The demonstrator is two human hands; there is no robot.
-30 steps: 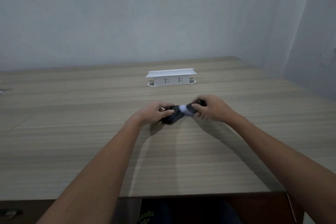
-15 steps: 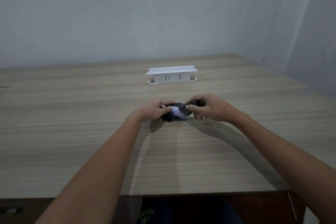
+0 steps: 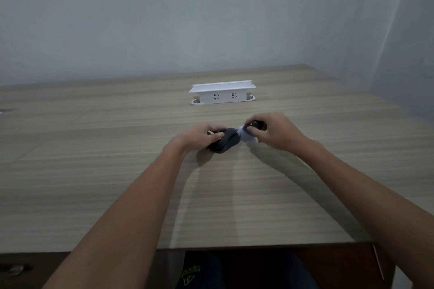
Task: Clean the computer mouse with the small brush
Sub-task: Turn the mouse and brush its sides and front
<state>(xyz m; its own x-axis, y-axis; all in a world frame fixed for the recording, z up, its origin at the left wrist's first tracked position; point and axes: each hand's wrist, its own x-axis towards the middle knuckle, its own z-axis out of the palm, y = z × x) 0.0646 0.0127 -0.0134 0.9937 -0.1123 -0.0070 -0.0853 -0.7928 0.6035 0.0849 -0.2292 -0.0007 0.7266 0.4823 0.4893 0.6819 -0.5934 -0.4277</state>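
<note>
Probably an office: wood-grain desk (image 3: 117, 171) with built-in socket box (image 3: 222, 95).

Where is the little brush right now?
The small brush is in the right hand, mid-table in the head view, its pale bristles at the right end of the dark mouse gripped by the left hand.

We see both forearms bare, no sleeves reaching into view, no watch, ring or band on either wrist. Left hand (image 3: 199, 135) and right hand (image 3: 276, 132) are bare too, no gloves. Below the desk edge we see dark clothing on the lap (image 3: 234, 272), blackish-navy, with a green printed logo (image 3: 191, 274), lettering upside down from our view, too blurred to read fully.
</note>
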